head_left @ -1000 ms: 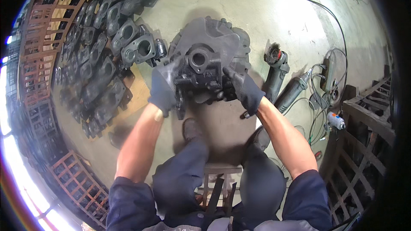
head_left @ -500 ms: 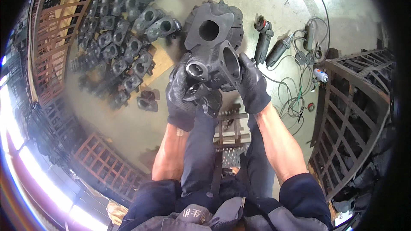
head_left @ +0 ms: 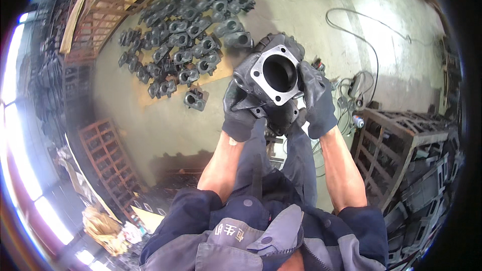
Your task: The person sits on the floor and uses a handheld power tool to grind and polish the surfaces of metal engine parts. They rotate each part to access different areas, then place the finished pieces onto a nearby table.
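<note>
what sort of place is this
Probably a foundry or metalworking shop: many dark metal castings are spread across the floor, a barred crate stands to the right, and the gloved left hand and right hand hold a flanged casting.

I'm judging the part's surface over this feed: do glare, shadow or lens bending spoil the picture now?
Head view, left rim: a bright strip is blown out and bowed by the lens; head view, upper right: glare whitens the floor; head view, centre: the metal part looks fairly clear, but its round opening is dark inside.
</note>
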Demonstrator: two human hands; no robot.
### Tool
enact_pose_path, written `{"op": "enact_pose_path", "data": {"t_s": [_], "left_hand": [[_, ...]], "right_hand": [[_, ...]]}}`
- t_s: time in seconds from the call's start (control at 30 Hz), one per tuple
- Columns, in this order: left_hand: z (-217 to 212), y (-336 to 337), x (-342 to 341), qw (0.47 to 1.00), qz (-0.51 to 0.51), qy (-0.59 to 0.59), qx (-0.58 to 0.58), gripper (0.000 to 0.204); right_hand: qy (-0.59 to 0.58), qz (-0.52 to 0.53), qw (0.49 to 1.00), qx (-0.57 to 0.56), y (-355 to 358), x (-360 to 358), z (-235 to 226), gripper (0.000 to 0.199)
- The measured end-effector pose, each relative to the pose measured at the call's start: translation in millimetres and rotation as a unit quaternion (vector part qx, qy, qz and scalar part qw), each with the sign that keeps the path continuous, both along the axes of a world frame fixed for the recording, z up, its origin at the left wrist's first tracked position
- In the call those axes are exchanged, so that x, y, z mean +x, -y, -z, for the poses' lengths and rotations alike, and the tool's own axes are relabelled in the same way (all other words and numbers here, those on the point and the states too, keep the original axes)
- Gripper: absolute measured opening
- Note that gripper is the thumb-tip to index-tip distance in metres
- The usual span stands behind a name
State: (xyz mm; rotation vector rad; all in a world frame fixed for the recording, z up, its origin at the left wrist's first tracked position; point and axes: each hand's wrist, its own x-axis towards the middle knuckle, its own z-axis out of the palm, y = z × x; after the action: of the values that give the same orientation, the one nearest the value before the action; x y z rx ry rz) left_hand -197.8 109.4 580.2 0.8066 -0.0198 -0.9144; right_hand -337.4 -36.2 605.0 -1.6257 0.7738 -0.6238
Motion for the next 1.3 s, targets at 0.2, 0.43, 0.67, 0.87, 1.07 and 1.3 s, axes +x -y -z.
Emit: {"op": "enact_pose_path", "data": {"t_s": [0.2, 0.43, 0.67, 0.87, 1.07, 1.3], "left_hand": [[-51.7, -37.9, -11.5, 0.989, -0.075, 0.117, 0.055, 0.038], [-116.6, -82.6, -5.4, 0.987, -0.078, 0.088, 0.107, 0.04], [-155.6, -122.4, 24.5, 0.966, -0.158, 0.1, 0.177, 0.035], [-190.3, -154.3, 71.9, 0.791, -0.072, 0.421, 0.438, 0.027], [-208.2, -186.9, 101.8, 0.767, -0.054, 0.393, 0.504, 0.042], [-170.5, -211.9, 93.5, 0.838, -0.256, 0.257, 0.408, 0.038]], "right_hand": [[0.049, -0.089, 0.994, -0.038, -17.8, 29.0, -44.8, 0.041], [-0.014, -0.166, 0.976, 0.14, -35.9, 72.5, -35.8, 0.048], [0.007, -0.214, 0.94, 0.266, -90.1, 131.6, -57.6, 0.037], [0.031, -0.302, 0.947, 0.101, -125.8, 183.8, -44.9, 0.029], [0.047, -0.338, 0.935, 0.098, -158.5, 228.6, -49.2, 0.025], [0.062, -0.406, 0.905, 0.109, -181.0, 262.7, -61.2, 0.032]]}}
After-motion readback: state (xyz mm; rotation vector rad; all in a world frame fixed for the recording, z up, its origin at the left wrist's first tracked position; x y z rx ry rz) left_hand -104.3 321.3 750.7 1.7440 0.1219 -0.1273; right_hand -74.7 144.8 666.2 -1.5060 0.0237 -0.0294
